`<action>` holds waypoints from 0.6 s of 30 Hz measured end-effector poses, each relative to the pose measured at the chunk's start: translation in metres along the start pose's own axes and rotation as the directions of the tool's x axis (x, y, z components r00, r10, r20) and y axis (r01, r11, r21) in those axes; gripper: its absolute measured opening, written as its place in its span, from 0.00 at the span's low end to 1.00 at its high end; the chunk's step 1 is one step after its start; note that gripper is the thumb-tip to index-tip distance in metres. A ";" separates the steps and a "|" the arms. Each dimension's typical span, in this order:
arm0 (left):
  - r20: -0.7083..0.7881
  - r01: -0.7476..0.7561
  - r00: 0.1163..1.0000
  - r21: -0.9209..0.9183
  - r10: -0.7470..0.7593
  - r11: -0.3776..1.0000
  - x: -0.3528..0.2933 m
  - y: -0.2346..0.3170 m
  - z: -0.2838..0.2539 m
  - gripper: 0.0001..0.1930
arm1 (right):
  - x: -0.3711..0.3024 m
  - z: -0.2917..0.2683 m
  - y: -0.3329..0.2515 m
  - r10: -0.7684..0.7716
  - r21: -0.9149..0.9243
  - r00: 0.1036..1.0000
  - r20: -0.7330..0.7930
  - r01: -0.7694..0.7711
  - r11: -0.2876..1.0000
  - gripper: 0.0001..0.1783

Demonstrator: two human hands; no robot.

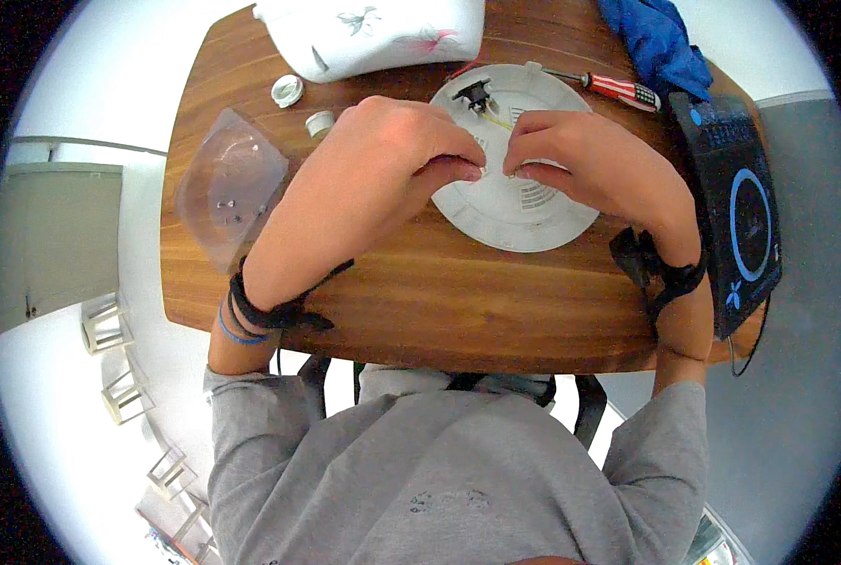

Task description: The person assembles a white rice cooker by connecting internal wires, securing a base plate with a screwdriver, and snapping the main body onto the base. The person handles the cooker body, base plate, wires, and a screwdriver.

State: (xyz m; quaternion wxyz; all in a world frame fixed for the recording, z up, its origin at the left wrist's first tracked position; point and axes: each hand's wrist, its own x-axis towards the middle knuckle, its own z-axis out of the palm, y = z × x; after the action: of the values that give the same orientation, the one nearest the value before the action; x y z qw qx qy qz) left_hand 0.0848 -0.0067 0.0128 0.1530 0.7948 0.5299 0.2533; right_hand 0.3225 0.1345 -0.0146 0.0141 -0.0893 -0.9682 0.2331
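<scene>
1. The left hand (397,155) and right hand (581,160) lie over the middle of a round white plastic disc (519,217), so much of its upper face is hidden. The fingertips curl under and meet near the disc's centre; whatever small part sits between them is too small and too covered to make out.
2. The grip of the left hand is narrow, thumb and forefinger pinched together, but whether they actually close on anything cannot be told. The right hand's grip is likewise narrow, fingers bent down onto the disc, and what it pinches, if anything, is not visible.
3. The disc lies flat on the wooden desk (420,301), directly under both hands, its near rim showing clear below the knuckles. Being round, it has no long axis; a slotted vent patch (536,195) shows just below the right hand.
4. A small black component (474,94) with thin wires sits on the disc's far side, just beyond the left hand's knuckles.
5. A screwdriver (618,89) with a red-and-white striped handle lies at the disc's far right rim, its long axis running left to right, shaft pointing left towards the disc.
6. A clear plastic cover (230,184) lies at the desk's left edge, holding a few tiny dark bits, hard to identify.
7. Two small white caps (288,90) sit near it, well apart from the hands.
8. A blue cloth (661,42) and a black device (736,207) with a blue ring lie on the right; a white casing (373,33) is cut off at the top.
</scene>
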 end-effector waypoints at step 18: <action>0.151 0.191 0.978 -0.353 -0.146 0.916 0.042 -0.025 0.032 0.10 | -0.008 0.005 0.012 0.221 0.050 0.970 -0.103 -0.217 0.975 0.11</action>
State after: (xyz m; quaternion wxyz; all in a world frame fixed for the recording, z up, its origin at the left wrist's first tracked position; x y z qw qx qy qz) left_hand 0.0966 0.0428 -0.0168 0.3513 0.7177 0.5297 0.2845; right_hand 0.3317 0.1412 -0.0244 0.0422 -0.2078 -0.9456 0.2468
